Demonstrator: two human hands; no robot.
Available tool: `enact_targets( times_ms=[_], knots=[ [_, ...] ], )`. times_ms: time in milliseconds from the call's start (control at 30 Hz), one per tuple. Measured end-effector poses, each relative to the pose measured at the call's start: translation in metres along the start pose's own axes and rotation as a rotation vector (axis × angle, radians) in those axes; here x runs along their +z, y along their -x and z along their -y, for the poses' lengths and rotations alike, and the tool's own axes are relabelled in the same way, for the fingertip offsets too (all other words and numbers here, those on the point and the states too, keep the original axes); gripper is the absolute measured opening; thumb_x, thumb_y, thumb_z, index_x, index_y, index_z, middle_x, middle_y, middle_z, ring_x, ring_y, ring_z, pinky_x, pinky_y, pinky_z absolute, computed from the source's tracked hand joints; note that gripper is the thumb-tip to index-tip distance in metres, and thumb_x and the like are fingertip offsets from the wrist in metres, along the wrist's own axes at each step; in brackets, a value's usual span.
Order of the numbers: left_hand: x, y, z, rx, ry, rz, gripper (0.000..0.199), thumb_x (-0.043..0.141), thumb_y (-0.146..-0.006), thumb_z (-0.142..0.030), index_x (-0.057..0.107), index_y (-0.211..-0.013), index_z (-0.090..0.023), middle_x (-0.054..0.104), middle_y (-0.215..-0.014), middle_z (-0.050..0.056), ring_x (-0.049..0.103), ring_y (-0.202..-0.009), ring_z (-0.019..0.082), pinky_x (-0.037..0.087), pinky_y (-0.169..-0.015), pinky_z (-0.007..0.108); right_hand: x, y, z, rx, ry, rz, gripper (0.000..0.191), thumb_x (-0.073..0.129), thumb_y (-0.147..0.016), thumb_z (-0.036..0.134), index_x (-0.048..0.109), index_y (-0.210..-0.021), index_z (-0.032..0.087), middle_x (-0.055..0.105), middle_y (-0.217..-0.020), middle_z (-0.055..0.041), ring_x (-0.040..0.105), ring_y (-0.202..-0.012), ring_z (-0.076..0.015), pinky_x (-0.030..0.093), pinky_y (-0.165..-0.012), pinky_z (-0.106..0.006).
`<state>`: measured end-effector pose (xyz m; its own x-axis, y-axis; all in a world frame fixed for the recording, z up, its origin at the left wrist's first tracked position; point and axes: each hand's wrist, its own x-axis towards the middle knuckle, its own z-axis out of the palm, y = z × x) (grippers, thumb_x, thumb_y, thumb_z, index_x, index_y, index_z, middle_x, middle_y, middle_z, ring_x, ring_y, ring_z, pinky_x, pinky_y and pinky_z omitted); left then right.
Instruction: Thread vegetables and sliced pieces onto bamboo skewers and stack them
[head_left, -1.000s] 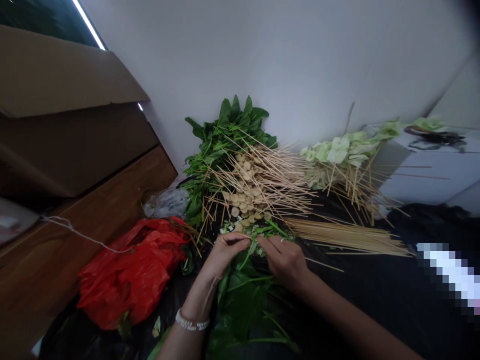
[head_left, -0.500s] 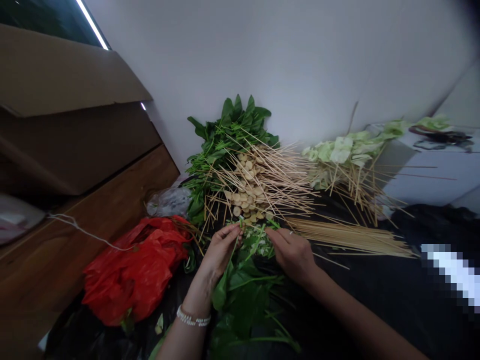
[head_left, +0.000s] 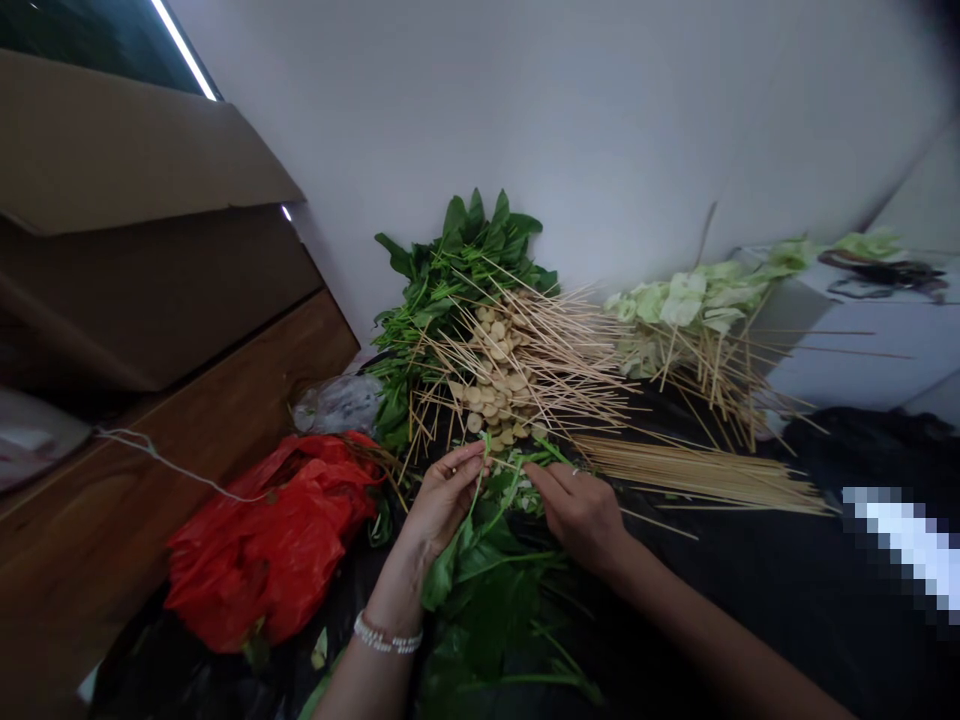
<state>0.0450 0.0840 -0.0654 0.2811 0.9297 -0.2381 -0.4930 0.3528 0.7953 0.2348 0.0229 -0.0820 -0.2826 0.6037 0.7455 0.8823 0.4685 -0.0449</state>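
My left hand [head_left: 448, 495] is closed in a pinch on the stem of a leafy green [head_left: 474, 505], its leaf hanging down toward me. From the right, my right hand [head_left: 583, 508] grips a thin bamboo skewer [head_left: 511, 463] whose tip reaches the stem at my left fingertips. Whether the tip has pierced the stem I cannot tell. Beneath both hands lie chopped pale green pieces [head_left: 525, 497] and loose stems. More broad green leaves [head_left: 487, 610] spread out between my forearms.
Beyond my hands are skewered round pale slices [head_left: 495, 395] and a heap of leafy greens [head_left: 472, 250]. Bare skewers [head_left: 697, 475] lie to the right, below skewered cabbage [head_left: 682, 300]. A red plastic bag [head_left: 270, 545] and a cardboard box [head_left: 142, 290] stand left. Black plastic sheeting [head_left: 750, 580] covers the surface.
My right hand has shifted slightly left, bringing the skewer closer to my left fingertips. The leaf hanging from my left hand has swung a little. The surrounding piles look the same.
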Motion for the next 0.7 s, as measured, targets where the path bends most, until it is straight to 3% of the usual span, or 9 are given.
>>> enact_targets(
  times_ms=[467, 700],
  knots=[
    [0.0019, 0.0015, 0.0028, 0.138, -0.165, -0.061, 0.04, 0.092, -0.054, -0.028, 0.078, -0.089, -0.016, 0.077, -0.081, 0.005, 0.069, -0.072, 0.012, 0.053, -0.073, 0.02, 0.0015, 0.0012, -0.0005, 0.009, 0.031, 0.031, 0.032, 0.043, -0.089, 0.007, 0.068, -0.108, 0.012, 0.062, -0.072, -0.0033, 0.054, -0.064, -0.0146, 0.038, -0.059, -0.028],
    [-0.0016, -0.0002, 0.0044, 0.209, -0.287, -0.048, 0.039, 0.088, -0.061, -0.03, 0.077, -0.095, -0.015, 0.077, -0.084, 0.007, 0.069, -0.074, 0.015, 0.053, -0.077, 0.025, 0.0022, 0.002, -0.0005, -0.002, 0.036, 0.023, 0.032, 0.043, -0.089, 0.007, 0.068, -0.109, 0.013, 0.063, -0.072, -0.0035, 0.055, -0.063, -0.0153, 0.038, -0.059, -0.028]
  ],
)
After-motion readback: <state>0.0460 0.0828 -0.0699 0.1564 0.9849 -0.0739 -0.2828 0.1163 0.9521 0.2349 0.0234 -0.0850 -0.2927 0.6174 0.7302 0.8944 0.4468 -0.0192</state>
